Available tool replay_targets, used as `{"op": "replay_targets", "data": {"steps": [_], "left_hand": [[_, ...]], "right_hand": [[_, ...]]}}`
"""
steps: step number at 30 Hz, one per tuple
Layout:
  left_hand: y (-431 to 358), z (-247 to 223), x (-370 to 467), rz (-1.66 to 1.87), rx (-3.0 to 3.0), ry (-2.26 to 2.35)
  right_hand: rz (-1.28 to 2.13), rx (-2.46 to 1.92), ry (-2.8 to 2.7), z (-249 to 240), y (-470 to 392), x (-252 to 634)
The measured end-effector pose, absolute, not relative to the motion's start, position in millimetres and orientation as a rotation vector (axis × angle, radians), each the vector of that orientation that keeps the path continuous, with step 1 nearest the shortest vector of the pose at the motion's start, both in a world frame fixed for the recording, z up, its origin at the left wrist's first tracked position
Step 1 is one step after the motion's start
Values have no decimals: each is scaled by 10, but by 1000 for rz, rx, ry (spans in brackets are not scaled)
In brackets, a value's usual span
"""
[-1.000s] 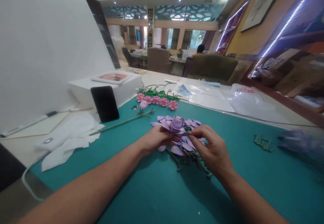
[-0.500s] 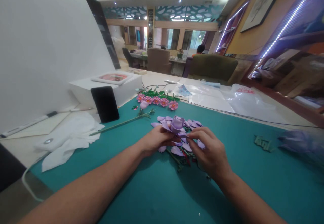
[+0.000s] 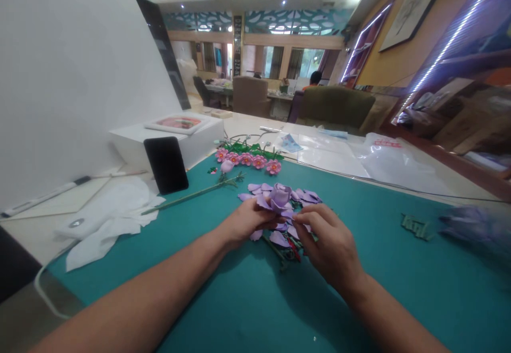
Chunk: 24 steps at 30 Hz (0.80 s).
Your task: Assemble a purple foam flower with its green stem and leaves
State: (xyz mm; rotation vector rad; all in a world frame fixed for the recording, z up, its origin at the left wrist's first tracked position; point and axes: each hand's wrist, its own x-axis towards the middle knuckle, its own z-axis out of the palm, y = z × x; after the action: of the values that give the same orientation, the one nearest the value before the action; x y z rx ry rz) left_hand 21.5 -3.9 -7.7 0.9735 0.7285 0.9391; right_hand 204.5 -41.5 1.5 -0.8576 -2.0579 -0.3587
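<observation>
A purple flower (image 3: 280, 197) with a cupped centre and spread outer petals is held up in my left hand (image 3: 247, 222), whose fingers wrap beneath it. My right hand (image 3: 327, 238) pinches a purple petal (image 3: 288, 215) at the flower's lower right side. Under and behind both hands lies a pile of loose purple petals (image 3: 279, 238), mixed with green stems (image 3: 275, 251) and small red pieces. The fingertips of my left hand are partly hidden by the flower.
On the green mat (image 3: 223, 310) lie pink flowers (image 3: 246, 159), a long green stem (image 3: 191, 198) and green pieces (image 3: 415, 227). A black phone (image 3: 165, 164) leans on a white box (image 3: 199, 142). White tissue (image 3: 107, 214) is at left, clear plastic (image 3: 395, 161) at back right.
My right hand has shifted slightly left and down, still pinching at the flower's side. The flower in my left hand has barely moved.
</observation>
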Motion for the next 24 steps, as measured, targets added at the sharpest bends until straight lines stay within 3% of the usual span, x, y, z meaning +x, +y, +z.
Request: {"op": "replay_targets", "data": {"steps": [24], "left_hand": [[-67, -39, 224, 941, 1066, 715]], "right_hand": [[-351, -823, -2050, 14, -428, 2018]]}}
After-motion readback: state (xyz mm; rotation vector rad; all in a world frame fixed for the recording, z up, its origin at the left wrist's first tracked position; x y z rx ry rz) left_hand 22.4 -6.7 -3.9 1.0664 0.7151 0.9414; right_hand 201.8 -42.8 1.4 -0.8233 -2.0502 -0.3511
